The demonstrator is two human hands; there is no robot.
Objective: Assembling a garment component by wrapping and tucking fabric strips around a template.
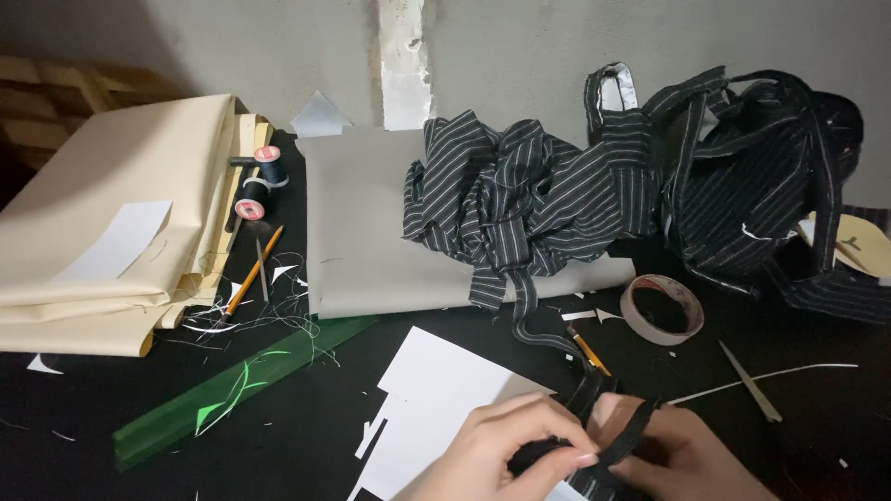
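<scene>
While both hands are working low at the near edge of the black desk [93,408], the left hand [497,455] is lying knuckles-up with its fingers curling inward, its grip closing on a dark striped fabric strip [624,443]. Just beside it and touching, the right hand [682,455] is pinching the same strip between thumb and fingers, holding it bent upward in a fold. Part of the strip is running away toward the heap of striped cloth [520,199] on the grey board [357,232]. White paper [436,399] is lying under the left hand, a pencil [587,351] is resting just beyond the hands, and a tape roll [662,309] is sitting farther right
</scene>
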